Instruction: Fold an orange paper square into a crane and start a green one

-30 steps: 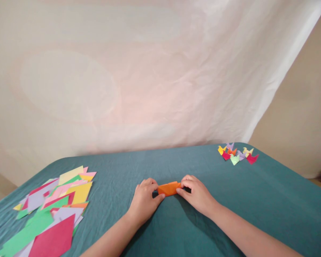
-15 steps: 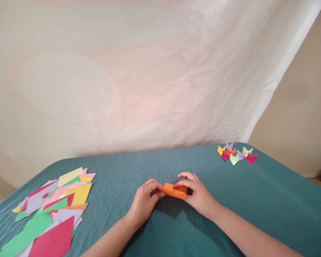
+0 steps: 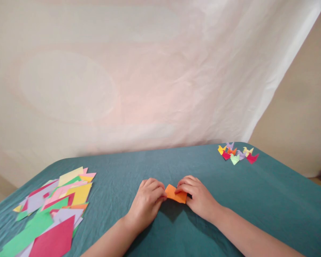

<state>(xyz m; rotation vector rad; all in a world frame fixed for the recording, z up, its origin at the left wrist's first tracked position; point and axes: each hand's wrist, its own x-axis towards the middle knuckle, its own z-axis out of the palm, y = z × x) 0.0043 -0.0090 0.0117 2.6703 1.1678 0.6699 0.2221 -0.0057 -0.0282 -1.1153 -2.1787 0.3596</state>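
A small folded piece of orange paper [image 3: 173, 194] is held between my two hands, just above the green cloth. My left hand [image 3: 149, 197] pinches its left end, and the fingers cover that corner. On the other side my right hand [image 3: 196, 192] grips the right end, fingers over the top face and thumb at the edge. The paper slopes down a little to the right, and its shadow falls on the cloth below. Its folds under the fingers are hidden.
Loose sheets of coloured paper [image 3: 53, 242] lie in an overlapping heap on the left of the green-covered table [image 3: 117, 167]. Several small folded paper birds [image 3: 234, 159] stand at the far right. Behind the table hangs a pale cloth [image 3: 149, 89].
My left hand has closed further over the left end, and less of the paper shows. The raised fingers of my right hand have come down onto the paper.
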